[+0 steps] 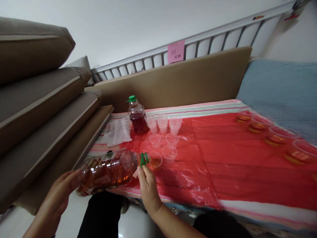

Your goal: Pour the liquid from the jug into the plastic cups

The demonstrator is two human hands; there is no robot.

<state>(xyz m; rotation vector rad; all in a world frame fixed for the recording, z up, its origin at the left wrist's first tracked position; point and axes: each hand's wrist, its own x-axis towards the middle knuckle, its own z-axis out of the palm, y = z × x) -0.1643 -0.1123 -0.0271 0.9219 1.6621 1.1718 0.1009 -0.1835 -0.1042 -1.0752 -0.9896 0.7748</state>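
At the near left corner of a glossy red plastic sheet (213, 145), the left hand (61, 186) holds the base of a large clear plastic bottle of amber liquid (106, 172), while the right hand (148, 188) grips it by the neck, beside its green ring. The bottle lies tipped almost level, its mouth at a round clear plastic cup (158, 162) with a little amber liquid inside. Just beyond stand three more clear cups (169, 153), then three stacks of clear nested cups (175, 125). Next to these, toward the sheet's far left corner, an upright green-capped bottle of dark red liquid (139, 122) stands beside a crumpled whitish plastic packet (120, 132). Along the sheet's right edge runs a row of clear cups holding amber liquid (278, 135). A striped cloth (260, 211) shows beneath the sheet.
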